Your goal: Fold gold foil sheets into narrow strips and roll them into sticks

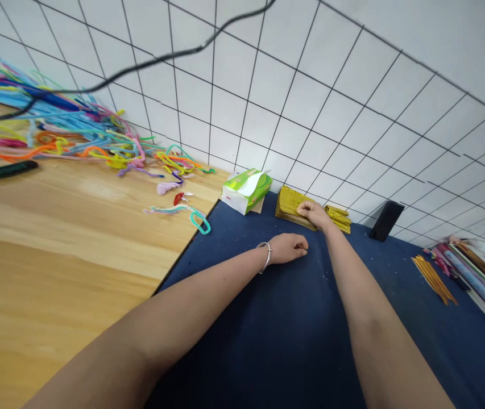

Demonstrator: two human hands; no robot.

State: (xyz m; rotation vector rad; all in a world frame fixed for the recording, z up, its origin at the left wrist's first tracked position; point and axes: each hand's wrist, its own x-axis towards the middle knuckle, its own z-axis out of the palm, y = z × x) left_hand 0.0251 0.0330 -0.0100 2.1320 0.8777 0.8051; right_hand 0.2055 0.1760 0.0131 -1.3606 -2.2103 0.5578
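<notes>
My right hand (313, 213) reaches to a stack of gold packets (290, 200) by the wall, fingers pinched at its top right part; whether a piece is between them is too small to tell. A smaller gold bundle (338, 219) lies just right of that hand. Nearer to me, my left hand (289, 248), with a silver bracelet at the wrist, is curled over the dark blue mat (285, 318). Its fingers are bent together, and what they hold, if anything, is hidden.
A green and white tissue box (246, 190) stands left of the stack. Colourful pipe cleaners (75, 128) cover the wooden table's back left. A black phone (387, 220) leans on the tiled wall; orange strips (433, 278) and rolled materials (476, 278) lie right. A black cable crosses above.
</notes>
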